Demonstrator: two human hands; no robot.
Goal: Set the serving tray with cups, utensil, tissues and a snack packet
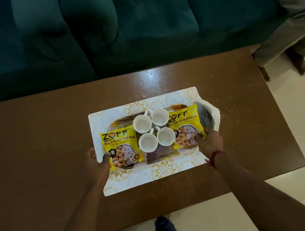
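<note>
Tray (159, 154) sat on a white-and-gold mat (155, 170) at the middle of a brown table (35, 151). Four white cups, all empty and upright, clustered at tray centre in a two-by-two block: cup at 10 o'clock (142, 123), cup at 2 o'clock (160, 116), cup at 8 o'clock (148, 142), cup at 4 o'clock (166, 136); rims nearly touching, handles turned inward. One yellow soya packet (122, 148) lay over the tray's 9 o'clock end, overhanging onto the mat. A second packet (185, 126) lay over the 3 o'clock end. White tissues (214, 115) sat at the 3 o'clock edge just beyond that packet, with a grey utensil-like shape (205, 116) between them; too blurred to identify. Left hand (97, 162) gripped the tray's 9 o'clock end, thumb pressed on the left packet. Right hand (209, 140) gripped the 3 o'clock end at the right packet's lower corner, red thread (215, 157) at the wrist. Green sofa (115, 26) at 12 o'clock beyond the table
</note>
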